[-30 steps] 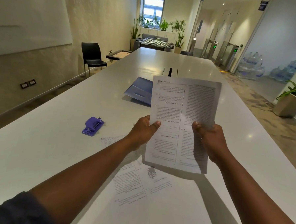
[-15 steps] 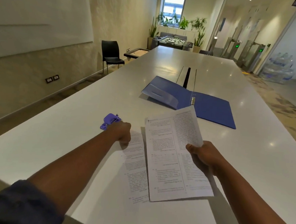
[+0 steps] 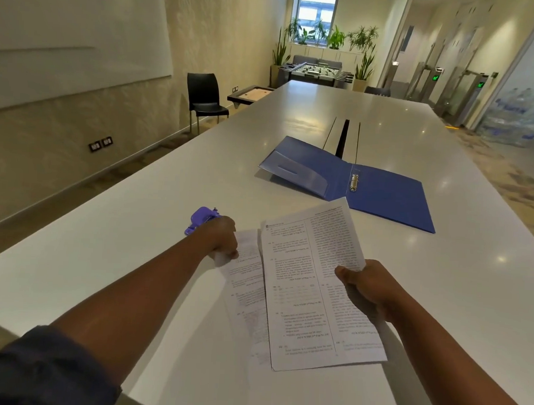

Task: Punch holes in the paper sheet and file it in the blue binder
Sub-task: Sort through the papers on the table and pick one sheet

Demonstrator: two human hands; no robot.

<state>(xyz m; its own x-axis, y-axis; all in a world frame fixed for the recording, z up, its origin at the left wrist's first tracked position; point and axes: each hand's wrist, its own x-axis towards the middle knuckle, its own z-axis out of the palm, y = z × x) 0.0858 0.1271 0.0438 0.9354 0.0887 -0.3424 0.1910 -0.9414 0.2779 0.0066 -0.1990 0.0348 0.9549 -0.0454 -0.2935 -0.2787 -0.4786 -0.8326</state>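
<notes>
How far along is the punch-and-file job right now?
Done: the blue binder lies open on the table. In hand: the right hand grips the paper sheet; the left hand is at the purple hole punch. Left: punching and filing.

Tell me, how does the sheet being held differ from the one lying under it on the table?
The held sheet is gripped at its right edge by the right hand; the lower sheet lies flat on the table, with no hand clearly holding it. The held sheet shows in full, while the lower sheet is half covered by it. Both are white printed pages.
</notes>
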